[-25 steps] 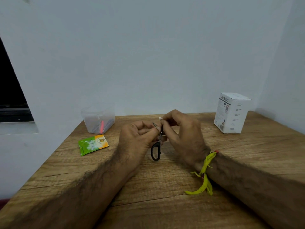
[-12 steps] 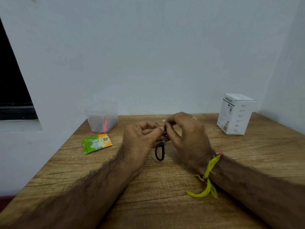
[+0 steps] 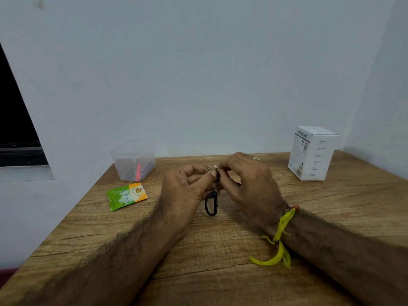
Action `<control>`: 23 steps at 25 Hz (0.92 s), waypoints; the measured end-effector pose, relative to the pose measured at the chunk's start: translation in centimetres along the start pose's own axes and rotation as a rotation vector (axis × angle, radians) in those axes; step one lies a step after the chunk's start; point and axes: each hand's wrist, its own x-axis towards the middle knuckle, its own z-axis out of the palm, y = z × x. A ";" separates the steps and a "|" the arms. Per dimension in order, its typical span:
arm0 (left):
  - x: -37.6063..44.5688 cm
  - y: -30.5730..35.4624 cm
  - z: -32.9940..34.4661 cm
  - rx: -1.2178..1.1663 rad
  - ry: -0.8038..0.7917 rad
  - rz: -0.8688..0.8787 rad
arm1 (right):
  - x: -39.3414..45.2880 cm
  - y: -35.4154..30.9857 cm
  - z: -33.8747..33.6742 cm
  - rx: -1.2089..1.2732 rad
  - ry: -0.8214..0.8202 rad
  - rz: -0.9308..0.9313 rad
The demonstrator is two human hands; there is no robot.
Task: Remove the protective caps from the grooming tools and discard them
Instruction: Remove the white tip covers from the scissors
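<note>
I see the left hand (image 3: 187, 186) gripping the small scissors (image 3: 212, 200) over the desk (image 3: 220, 250), right hand (image 3: 247, 184) fingers pinching the white cap (image 3: 215, 166).

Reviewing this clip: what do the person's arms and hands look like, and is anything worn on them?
Both forearms are bare and hairy, with no sleeves or gloves in view. The left hand and its wrist carry nothing visible. The right hand has a yellow-green thread band tied round its wrist, with a small red bead and frayed loose ends hanging down.
</note>
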 end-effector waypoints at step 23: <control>0.3 0.5 -0.3 -0.153 0.156 -0.104 | -0.6 -1.0 0.3 -0.163 -0.158 -0.151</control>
